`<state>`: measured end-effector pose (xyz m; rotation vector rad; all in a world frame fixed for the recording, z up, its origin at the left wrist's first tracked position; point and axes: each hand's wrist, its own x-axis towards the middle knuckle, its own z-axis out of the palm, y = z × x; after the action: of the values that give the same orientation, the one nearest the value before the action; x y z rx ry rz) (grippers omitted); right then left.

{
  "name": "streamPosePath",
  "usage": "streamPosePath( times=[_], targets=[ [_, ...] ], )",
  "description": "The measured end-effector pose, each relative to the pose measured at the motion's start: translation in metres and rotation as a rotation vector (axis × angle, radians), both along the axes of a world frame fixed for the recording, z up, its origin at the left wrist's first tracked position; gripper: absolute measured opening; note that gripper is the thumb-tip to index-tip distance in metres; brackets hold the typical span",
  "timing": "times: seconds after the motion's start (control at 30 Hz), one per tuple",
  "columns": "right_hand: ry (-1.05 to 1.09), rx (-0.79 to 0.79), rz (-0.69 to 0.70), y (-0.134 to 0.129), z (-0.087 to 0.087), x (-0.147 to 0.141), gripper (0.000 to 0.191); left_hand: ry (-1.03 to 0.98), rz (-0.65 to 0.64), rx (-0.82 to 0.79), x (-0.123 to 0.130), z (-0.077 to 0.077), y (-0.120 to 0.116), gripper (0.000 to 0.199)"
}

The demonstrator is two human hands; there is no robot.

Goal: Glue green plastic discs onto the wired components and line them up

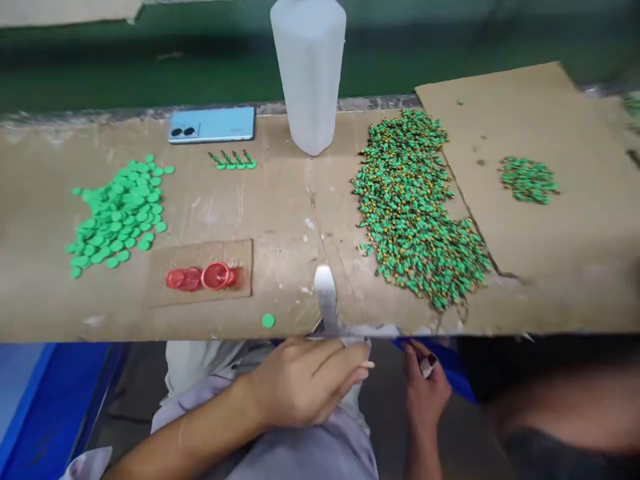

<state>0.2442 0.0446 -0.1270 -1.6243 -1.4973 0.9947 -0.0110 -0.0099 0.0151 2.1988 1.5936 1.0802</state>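
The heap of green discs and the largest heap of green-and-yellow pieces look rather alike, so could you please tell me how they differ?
Shape: the disc heap holds flat rounds; the piece heap holds small, narrow bits.
Colour: the disc heap is plain green; the piece heap mixes green with yellow and dark specks.
Size: the piece heap covers more surface than the disc heap.
Both lie loose on the brown worktop.

1 head view: from above, facing forward and down, near workbench [283, 220].
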Motion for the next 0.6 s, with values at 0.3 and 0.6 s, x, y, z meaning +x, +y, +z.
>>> streamPosePath(
  times=[0.3,0.6],
  targets=[
    [0.250,0.296,0.553,-0.052,0.157,-0.074,0.026,-0.257,-0.028,-0.032,-0.026,0.021,-0.080,0.017],
    [0.337,0.151,0.979,-0.067,0.186,-0.135,0.026,-0.350,0.153,0.032,-0.048,0.027,-0.136,0.017]
  ],
)
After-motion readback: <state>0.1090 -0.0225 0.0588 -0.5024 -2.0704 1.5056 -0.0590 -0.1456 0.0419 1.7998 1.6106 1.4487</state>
